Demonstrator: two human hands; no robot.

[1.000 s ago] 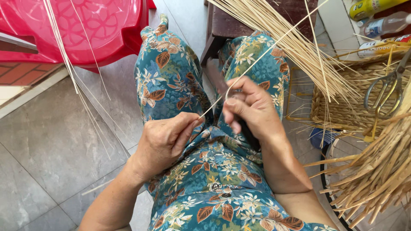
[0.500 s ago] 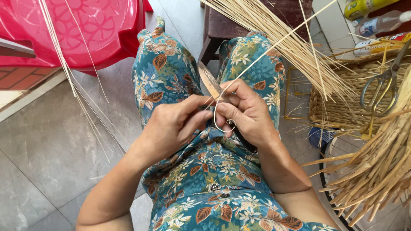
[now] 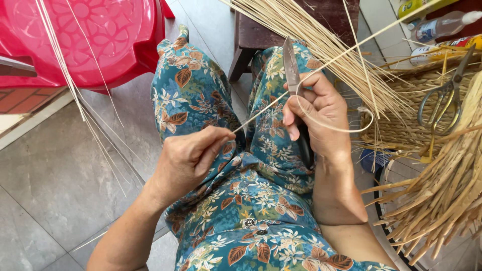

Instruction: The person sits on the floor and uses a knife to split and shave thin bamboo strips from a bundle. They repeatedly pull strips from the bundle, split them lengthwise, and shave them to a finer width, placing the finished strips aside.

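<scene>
Right hand [image 3: 319,118], centre of frame: clenched on a knife [image 3: 290,65], blade upright, pointing to the top edge, dark handle running down below the palm. Left hand [image 3: 193,155], lower centre-left: fingertips pinched on the lower end of a thin pale strip [image 3: 261,111]. The strip runs diagonally up right, passes the blade at the right thumb and goes on toward the upper right corner; a curl of shaving [image 3: 346,128] loops just right of the right hand. Both hands over a lap in teal floral cloth [image 3: 251,200]. Upper left: red plastic stool [image 3: 100,35], thin strips leaning across it. Top centre: bundle of pale strips [image 3: 321,45] over a dark wooden stool [image 3: 261,30]. Right: woven basket [image 3: 396,125] with scissors [image 3: 442,100] on its rim. Upper right corner: clear bottle, blue label, white cap [image 3: 442,25]; yellow package [image 3: 452,47] below it. Lower right: coarse straw [image 3: 442,195]. Grey tiled floor [image 3: 55,190].
</scene>
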